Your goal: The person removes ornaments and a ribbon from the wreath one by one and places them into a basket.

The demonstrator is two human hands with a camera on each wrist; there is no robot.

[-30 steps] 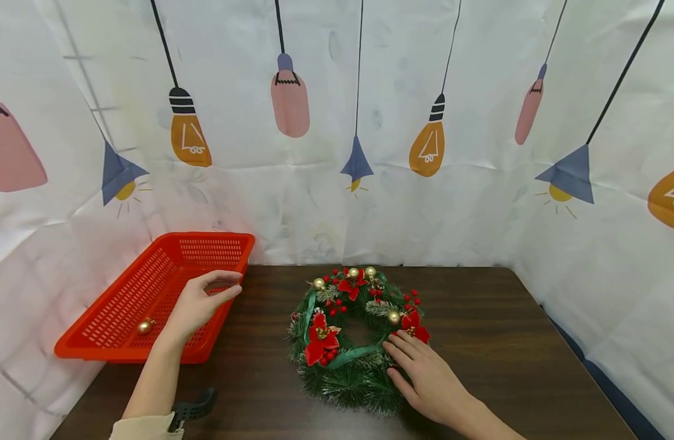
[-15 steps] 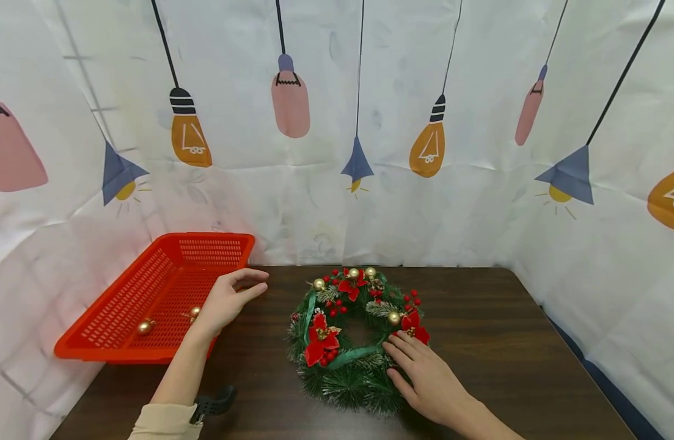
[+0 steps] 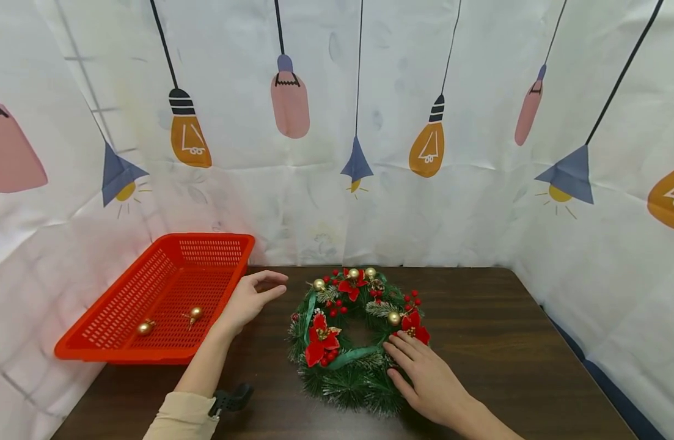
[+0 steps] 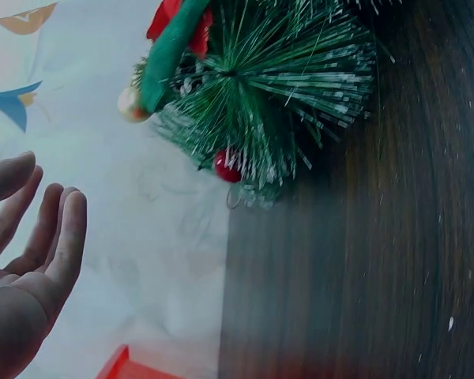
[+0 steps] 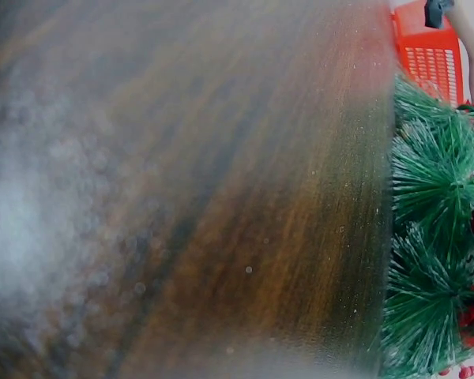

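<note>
A green wreath (image 3: 344, 388) lies on the table, decorated with red poinsettias (image 3: 319, 342), berries, green ribbon and gold balls. My right hand (image 3: 421, 376) rests on its lower right side with extended fingers. My left hand (image 3: 249, 300) is in the air between the red basket (image 3: 122, 354) and the wreath. Its fingers are loosely bent, and in the left wrist view the thumb and fingers (image 4: 73, 229) are apart with nothing between them. Two gold balls, one nearer the left (image 3: 145, 328) and one nearer the middle (image 3: 196, 313), lie inside the basket.
The dark wooden table (image 3: 479, 318) runs back to a white curtain (image 3: 452, 226) printed with hanging lamps. The basket occupies the table's left side. A black strap (image 3: 232, 400) sits on my left wrist.
My left hand has moved right from over the basket towards the wreath, uncovering the second gold ball. My right hand and the wreath have stayed put.
</note>
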